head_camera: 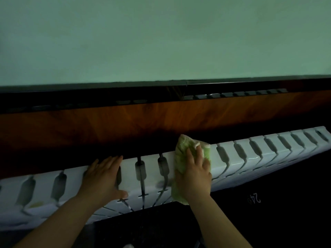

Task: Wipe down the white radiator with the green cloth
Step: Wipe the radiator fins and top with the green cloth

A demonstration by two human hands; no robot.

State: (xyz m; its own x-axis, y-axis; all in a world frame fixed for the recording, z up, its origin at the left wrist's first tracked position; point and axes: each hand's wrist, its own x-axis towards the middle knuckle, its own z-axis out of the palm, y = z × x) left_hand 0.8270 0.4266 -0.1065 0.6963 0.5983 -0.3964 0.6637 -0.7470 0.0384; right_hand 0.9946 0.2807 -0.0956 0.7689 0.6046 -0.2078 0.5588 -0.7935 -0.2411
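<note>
Head view shows your right hand (194, 173) pressing the green cloth (180, 149) flat over the top of the white radiator (259, 154) near its middle, fingers spread to cover more surface, while your empty left hand (103, 178) lies flat alongside, likely steadying you.

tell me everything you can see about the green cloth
The green cloth is pale green with a white band at its upper right corner, and looks like soft fabric. It is bunched and folded rather than spread flat, draped across the top of the white radiator from the back edge down over the front edge. The right hand lies on it, fingers spread, pressing it down and covering its middle.
</note>
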